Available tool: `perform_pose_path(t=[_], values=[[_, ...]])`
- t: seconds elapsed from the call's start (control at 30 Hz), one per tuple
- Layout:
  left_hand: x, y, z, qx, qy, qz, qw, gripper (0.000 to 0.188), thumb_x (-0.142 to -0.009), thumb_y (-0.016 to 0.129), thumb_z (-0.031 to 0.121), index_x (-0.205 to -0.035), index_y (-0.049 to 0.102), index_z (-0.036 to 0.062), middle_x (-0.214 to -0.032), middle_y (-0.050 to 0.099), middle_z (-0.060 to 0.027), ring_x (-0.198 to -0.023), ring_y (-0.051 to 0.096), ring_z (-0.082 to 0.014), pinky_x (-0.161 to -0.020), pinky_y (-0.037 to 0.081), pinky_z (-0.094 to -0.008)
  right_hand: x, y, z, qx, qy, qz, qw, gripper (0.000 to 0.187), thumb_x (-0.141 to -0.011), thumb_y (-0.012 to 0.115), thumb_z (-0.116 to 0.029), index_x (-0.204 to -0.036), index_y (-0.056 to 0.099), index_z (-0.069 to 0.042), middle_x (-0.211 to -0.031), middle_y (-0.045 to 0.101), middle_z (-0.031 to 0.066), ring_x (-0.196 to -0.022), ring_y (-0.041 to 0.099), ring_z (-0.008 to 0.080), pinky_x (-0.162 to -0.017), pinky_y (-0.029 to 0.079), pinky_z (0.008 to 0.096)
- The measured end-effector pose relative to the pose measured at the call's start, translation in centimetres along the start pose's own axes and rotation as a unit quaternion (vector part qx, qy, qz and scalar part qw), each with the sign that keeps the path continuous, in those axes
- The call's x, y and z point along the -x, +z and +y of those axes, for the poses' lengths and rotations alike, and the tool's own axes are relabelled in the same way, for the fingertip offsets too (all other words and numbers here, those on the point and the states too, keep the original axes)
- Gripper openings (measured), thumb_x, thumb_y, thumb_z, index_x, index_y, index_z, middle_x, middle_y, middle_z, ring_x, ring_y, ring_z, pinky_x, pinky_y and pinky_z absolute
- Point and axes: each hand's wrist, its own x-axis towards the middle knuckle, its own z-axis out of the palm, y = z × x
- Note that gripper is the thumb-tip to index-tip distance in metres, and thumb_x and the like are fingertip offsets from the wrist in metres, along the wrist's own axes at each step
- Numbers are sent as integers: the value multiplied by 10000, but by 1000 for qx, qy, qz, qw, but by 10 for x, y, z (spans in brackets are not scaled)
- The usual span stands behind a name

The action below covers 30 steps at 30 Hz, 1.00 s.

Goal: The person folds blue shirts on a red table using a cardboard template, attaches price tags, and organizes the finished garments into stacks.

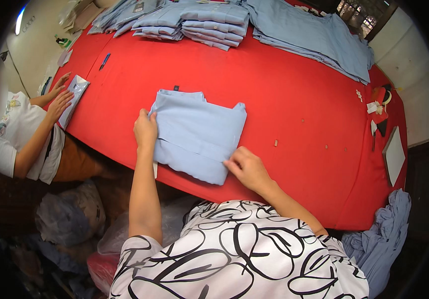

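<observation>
A light blue folded shirt (197, 132) lies on the red-covered table in front of me, with a crease running across its lower part. My left hand (145, 128) grips its left edge, the thumb on top and the other fingers partly hidden. At the lower right edge, my right hand (247, 167) pinches the cloth between thumb and fingers. A small dark tag (176, 88) sits just beyond the shirt's far edge. Below my left hand, a strip of something white (155, 169) shows beside the shirt.
Folded blue shirts (212, 27) are stacked at the far edge, beside a wide pile of blue cloth (314, 37). To the left, a co-worker's hands (61, 99) rest at a packaged shirt (75, 97). A pen (105, 61), scissors (373, 134) and tape roll (387, 97) lie about.
</observation>
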Motion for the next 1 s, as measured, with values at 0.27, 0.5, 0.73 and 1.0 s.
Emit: perform_pose_path(t=[0.27, 0.5, 0.73, 1.0], values=[[103, -11, 45, 266, 4, -45, 963, 164, -949, 510, 45, -1109, 499, 14, -1088, 608, -247, -1052, 596, -408, -903, 459, -423, -41, -64, 37, 89, 73, 72, 991, 147, -840, 704, -102, -927, 616, -22, -1022, 560, 141, -889, 585, 277, -794, 486, 382], [190, 20, 87, 433, -116, -244, 860, 356, -955, 533, 66, -1306, 485, 28, -850, 546, -56, -717, 558, -106, -663, 471, -265, -59, -75, 18, 396, 13, 98, 913, 469, -933, 595, -357, -1331, 569, -111, -1429, 459, 170, -1352, 388, 374, -1078, 299, 631], [180, -13, 94, 390, -118, -331, 851, 282, -952, 572, 146, -1201, 564, 14, -839, 637, -122, -697, 661, -238, -641, 522, -388, -61, -49, 55, 349, -81, 40, 933, 595, -956, 498, -516, -1438, 479, -168, -1537, 370, 119, -1429, 268, 406, -1094, 117, 723], [97, -79, 139, -110, 192, -315, 923, 279, -903, 643, 328, -1004, 726, 81, -754, 694, -143, -756, 678, -346, -705, 517, -458, -50, -28, 48, 368, -60, 53, 926, 602, -925, 546, -532, -1433, 492, -213, -1556, 337, 119, -1457, 222, 375, -1123, 95, 693]])
